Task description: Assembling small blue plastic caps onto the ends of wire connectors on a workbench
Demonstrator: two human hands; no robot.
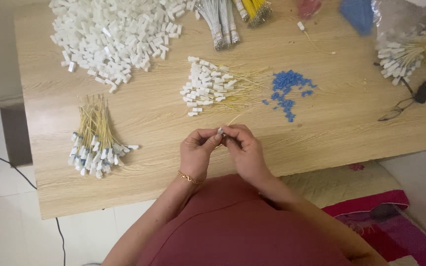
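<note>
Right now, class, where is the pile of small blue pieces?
The pile of small blue pieces lies on the wooden table, right of the white-tipped yellow wires.

Setting: home piecework station, not a factory line. Low wooden tabletop [139, 118] on pale tiled floor [6, 216]; patterned red mat [395, 231] at its near right corner. On the tabletop, far left: heap of white plastic housings [114, 29]. Centre: blue caps [287, 91]. Near left: bundle of yellow wires [94, 135]. Far right: spectacles [410, 98].

Both hands [221, 148] pinch small white connector [220, 131], yellow wire [233, 118] attached.
</note>
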